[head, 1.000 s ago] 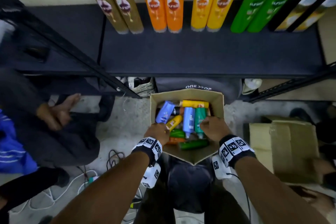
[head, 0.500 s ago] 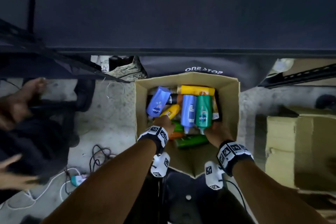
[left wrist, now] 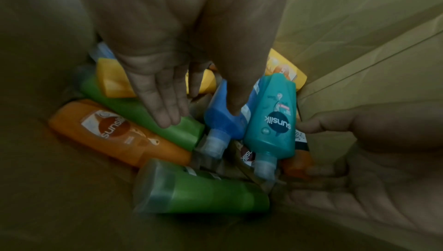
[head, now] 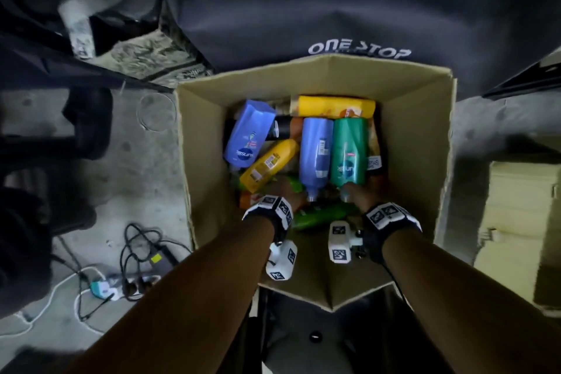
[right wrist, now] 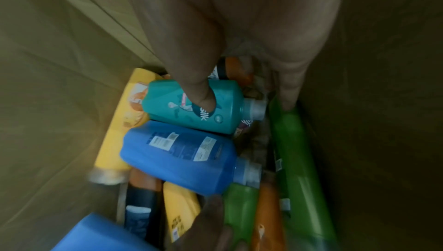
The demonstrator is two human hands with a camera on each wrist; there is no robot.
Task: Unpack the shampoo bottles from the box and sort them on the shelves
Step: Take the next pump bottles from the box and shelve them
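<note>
An open cardboard box (head: 422, 161) on the floor holds several shampoo bottles lying on their sides. Both my hands are down inside it. My left hand (head: 288, 194) (left wrist: 199, 111) has straight fingers (left wrist: 165, 111) lying on a green bottle (left wrist: 143, 111), with its thumb over a blue bottle (head: 315, 152) (left wrist: 223, 122) (right wrist: 179, 156). My right hand (head: 356, 196) (right wrist: 244, 101) is at the cap end of a teal bottle (head: 349, 152) (left wrist: 271, 122) (right wrist: 172, 107). Its thumb touches the bottle, its palm (left wrist: 359, 141) is spread, and its fingers reach past the cap.
Orange (left wrist: 107, 132), yellow (head: 268, 164) and a second green bottle (left wrist: 203, 196) lie around. A dark bag reading ONE STOP (head: 358, 50) sits behind the box. Cables and a power strip (head: 130, 282) lie on the floor at left, another carton (head: 516, 222) at right.
The head view has tipped down, so the shelf of standing bottles is out of sight. Both hands have sunk lower into the box, the right one to the teal bottle's cap end.
</note>
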